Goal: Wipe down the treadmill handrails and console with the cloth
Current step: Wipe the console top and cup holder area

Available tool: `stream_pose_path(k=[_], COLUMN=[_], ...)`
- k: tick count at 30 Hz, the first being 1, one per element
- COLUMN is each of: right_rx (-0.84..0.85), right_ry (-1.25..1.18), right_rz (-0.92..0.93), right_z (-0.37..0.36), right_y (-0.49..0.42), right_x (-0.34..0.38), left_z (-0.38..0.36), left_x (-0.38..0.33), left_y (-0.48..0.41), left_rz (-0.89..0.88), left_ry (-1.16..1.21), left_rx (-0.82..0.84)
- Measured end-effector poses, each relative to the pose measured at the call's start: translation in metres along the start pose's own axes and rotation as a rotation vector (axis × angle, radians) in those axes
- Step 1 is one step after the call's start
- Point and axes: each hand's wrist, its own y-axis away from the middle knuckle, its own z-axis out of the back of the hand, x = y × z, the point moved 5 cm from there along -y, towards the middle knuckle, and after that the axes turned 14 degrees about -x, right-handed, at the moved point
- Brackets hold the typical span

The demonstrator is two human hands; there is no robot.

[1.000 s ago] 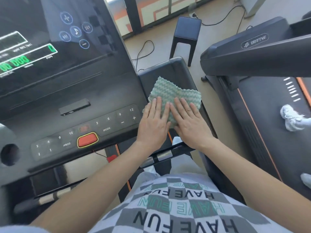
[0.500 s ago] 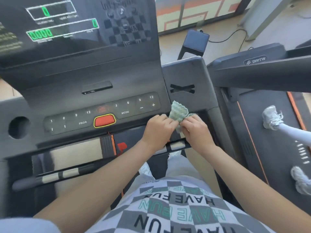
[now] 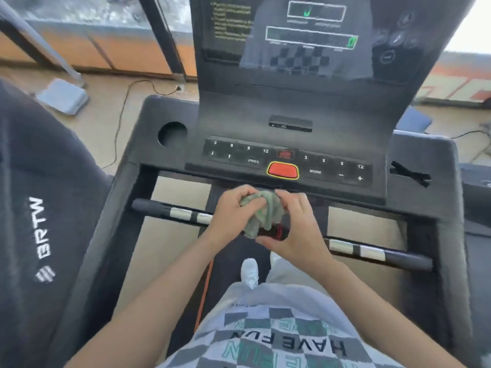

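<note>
A green waffle-weave cloth is bunched up between both hands, just below the middle of the console. My left hand grips its left side. My right hand holds its right side, fingers curled over it. The black treadmill console has a button panel with a red stop button and a dark screen above. A black front handrail with silver sensor pads runs left and right behind the hands; its right part also shows. The black side rails frame the deck.
A neighbouring treadmill's dark housing marked BRTW fills the left. A round cup hole sits at the console's left, an X-shaped slot at its right. Cables and a grey base plate lie on the floor ahead.
The cloth went from flat under both palms on the console's right wing to bunched between the hands at the console's centre. The view swung left.
</note>
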Motion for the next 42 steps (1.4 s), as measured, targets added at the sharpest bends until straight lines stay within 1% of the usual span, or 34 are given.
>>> stream_pose_path(k=[4, 7, 11, 14, 17, 20, 23, 25, 27, 31, 33, 35, 36, 37, 39, 40, 42], right_rx=[0.077, 0.21, 0.232, 0.301, 0.32, 0.32, 0.308, 0.285, 0.243, 0.096, -0.005, -0.064, -0.057, -0.026, 0.083, 0.145, 0.253], right_ry=[-0.099, -0.189, -0.277, -0.218, -0.173, -0.154, -0.164, -0.131, -0.073, 0.084, 0.187, 0.199, 0.182, 0.176, 0.219, 0.275, 0.407], right_rz=[0.064, 0.074, 0.121, 0.175, 0.235, 0.204, 0.126, 0.102, 0.073, 0.046, 0.1, 0.195, 0.265, 0.339, 0.457, 0.487, 0.493], right_z=[-0.042, -0.066, -0.086, -0.109, -0.132, -0.151, -0.171, -0.185, -0.198, -0.214, -0.217, -0.22, -0.224, -0.232, -0.253, -0.263, -0.279], right_y=[-0.034, -0.061, -0.097, -0.124, -0.144, -0.156, -0.165, -0.172, -0.18, -0.194, -0.193, -0.181, -0.171, -0.16, -0.139, -0.131, -0.121], right_x=[0.039, 0.06, 0.073, 0.079, 0.092, 0.104, 0.114, 0.12, 0.122, 0.12, 0.121, 0.127, 0.132, 0.135, 0.135, 0.133, 0.125], left_z=[0.052, 0.094, 0.138, 0.168, 0.196, 0.219, 0.252, 0.271, 0.28, 0.283, 0.287, 0.285, 0.279, 0.272, 0.255, 0.249, 0.244], left_x=[0.009, 0.014, 0.015, 0.02, 0.029, 0.036, 0.05, 0.06, 0.066, 0.073, 0.082, 0.09, 0.094, 0.102, 0.12, 0.128, 0.137], left_y=[-0.01, -0.019, -0.024, -0.03, -0.036, -0.042, -0.058, -0.075, -0.096, -0.134, -0.141, -0.14, -0.137, -0.134, -0.125, -0.123, -0.125], left_rz=[0.152, 0.237, 0.297, 0.319, 0.327, 0.337, 0.312, 0.275, 0.241, 0.066, -0.018, -0.164, -0.249, -0.311, -0.353, -0.359, -0.386], left_ry=[0.109, 0.146, 0.13, 0.06, -0.008, -0.056, -0.141, -0.184, -0.281, -0.492, -0.663, -0.697, -0.673, -0.647, -0.613, -0.608, -0.617], left_rx=[-0.088, -0.163, -0.172, -0.207, -0.33, -0.397, -0.505, -0.623, -0.715, -0.739, -0.766, -0.708, -0.626, -0.51, -0.285, -0.22, -0.19])
